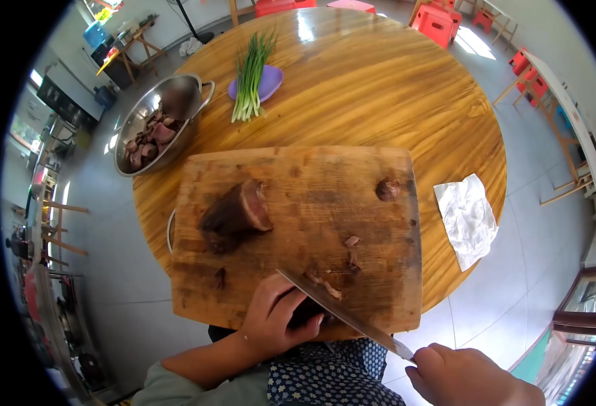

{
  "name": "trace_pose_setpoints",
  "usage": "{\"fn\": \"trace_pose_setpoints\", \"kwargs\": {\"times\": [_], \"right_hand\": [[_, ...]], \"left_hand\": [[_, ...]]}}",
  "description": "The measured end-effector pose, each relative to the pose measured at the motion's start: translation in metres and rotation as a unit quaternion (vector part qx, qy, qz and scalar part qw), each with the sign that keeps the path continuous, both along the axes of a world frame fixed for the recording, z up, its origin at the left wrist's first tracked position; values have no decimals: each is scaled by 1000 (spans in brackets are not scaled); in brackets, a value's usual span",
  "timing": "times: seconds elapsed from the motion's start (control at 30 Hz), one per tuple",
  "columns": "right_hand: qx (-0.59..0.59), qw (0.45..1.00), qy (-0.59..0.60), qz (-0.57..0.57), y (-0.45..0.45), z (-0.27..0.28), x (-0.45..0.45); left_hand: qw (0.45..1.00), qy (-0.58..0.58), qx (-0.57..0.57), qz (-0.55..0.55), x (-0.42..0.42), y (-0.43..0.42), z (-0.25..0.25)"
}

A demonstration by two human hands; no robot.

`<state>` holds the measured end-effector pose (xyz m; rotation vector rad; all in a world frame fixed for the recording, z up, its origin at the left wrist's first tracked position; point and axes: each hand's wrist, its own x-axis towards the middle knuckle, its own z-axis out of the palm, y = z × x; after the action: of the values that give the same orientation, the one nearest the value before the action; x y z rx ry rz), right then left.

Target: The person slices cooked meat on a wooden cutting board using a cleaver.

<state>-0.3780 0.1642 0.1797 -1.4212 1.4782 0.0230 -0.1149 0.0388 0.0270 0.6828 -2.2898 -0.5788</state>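
My right hand (470,379) grips the handle of a kitchen knife (352,314), its blade slanting up and left over the near edge of a wooden cutting board (298,172). Closed around a dark piece of meat (306,312), my left hand (267,318) presses it on the board beside the blade. Much of that piece is hidden by the fingers and knife. A larger chunk of cooked meat (234,215), its cut face turned right, lies on the board's left half. Small meat scraps (328,287) sit beyond the blade, and a round end piece (388,189) rests at the upper right.
A steel colander-like bowl (123,139) with meat pieces stands beyond the board at the left of the round wooden table (352,81). Green onions (250,81) lie across a purple plate (271,82). Crumpled white paper (467,220) lies right of the board. Red stools (434,24) stand behind.
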Motion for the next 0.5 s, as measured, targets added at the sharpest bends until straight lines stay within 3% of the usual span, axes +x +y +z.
{"fn": "trace_pose_setpoints", "kwargs": {"times": [0.1,0.5], "right_hand": [[70,997,22,-3,-8,4,0],[-106,993,-15,52,-40,-38,13]], "left_hand": [[1000,-6,21,-10,3,-3,-1],[999,-20,-18,21,3,2,-4]]}}
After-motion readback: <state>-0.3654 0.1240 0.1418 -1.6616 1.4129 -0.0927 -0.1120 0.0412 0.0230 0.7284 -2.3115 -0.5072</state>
